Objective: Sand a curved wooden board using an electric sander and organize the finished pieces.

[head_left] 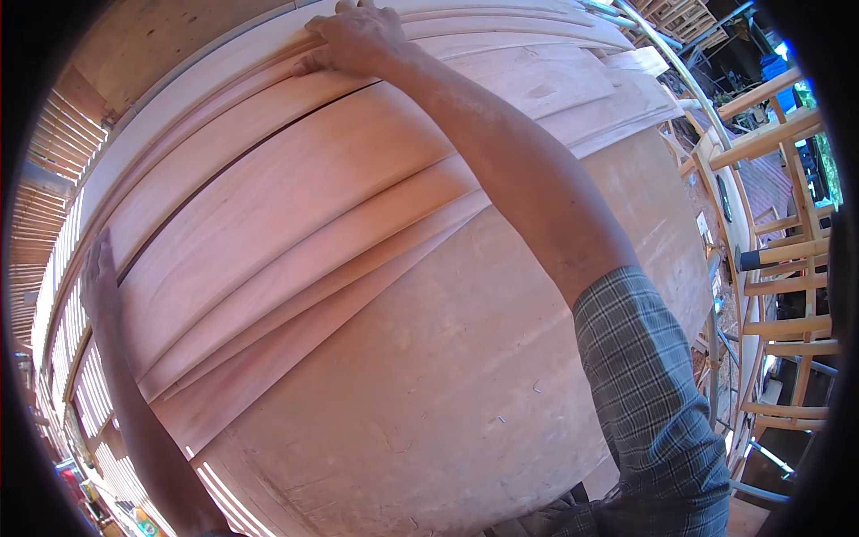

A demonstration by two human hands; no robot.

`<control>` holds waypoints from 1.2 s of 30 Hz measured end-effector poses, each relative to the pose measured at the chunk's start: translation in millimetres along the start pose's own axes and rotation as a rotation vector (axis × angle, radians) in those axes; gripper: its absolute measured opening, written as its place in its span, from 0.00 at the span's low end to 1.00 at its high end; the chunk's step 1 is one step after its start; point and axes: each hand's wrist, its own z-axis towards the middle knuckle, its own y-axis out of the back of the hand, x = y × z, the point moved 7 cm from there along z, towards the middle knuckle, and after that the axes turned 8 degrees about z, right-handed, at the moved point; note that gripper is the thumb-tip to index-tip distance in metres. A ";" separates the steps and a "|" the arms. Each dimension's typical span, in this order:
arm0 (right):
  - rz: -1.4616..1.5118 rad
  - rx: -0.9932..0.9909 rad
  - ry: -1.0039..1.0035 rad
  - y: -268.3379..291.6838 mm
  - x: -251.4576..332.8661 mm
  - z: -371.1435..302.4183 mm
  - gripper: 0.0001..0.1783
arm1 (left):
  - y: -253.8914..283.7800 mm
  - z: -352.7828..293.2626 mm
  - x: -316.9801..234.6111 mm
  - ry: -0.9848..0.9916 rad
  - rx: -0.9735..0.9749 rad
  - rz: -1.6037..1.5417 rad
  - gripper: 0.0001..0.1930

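Long, pale pinkish wooden boards (pixel 295 170) lie side by side and partly overlapping on a broad worn tabletop (pixel 429 376). At the far side, my right hand (pixel 358 40) reaches over a narrow board (pixel 197 121), its thumb on the near side and its fingers over the far side. My left hand (pixel 100 273) is at the left end of the same group of boards, fingers closed about an edge; its palm side is hidden. A dark gap runs between two of the boards, just nearer to me than the hands. Several nearer boards fan out at an angle.
Shorter boards (pixel 537 85) are stacked at the far right of the table. Beyond the right edge stand wooden frames with rungs (pixel 787 286). A plain brown panel (pixel 188 36) lies past the far edge, and slatted wood (pixel 58 143) shows at the left.
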 end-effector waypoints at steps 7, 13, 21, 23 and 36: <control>-0.009 -0.116 -0.167 -24.2 1.0 21.5 0.33 | 0.1 -5.1 -8.0 -0.022 -0.046 0.067 0.22; 0.060 -0.144 -0.083 -18.1 -0.1 10.6 0.31 | 12.0 -10.5 -16.8 -0.014 -0.079 0.118 0.20; 0.051 -0.138 -0.084 -15.9 4.3 10.2 0.28 | 13.3 -10.1 -14.3 0.000 -0.120 0.119 0.19; 0.047 -0.140 -0.087 -14.8 3.6 9.4 0.28 | 13.1 -10.4 -17.2 -0.007 -0.124 0.112 0.19; 0.158 -0.010 -0.109 -13.4 11.4 -24.5 0.29 | 18.0 -9.7 -16.1 -0.019 -0.110 0.050 0.20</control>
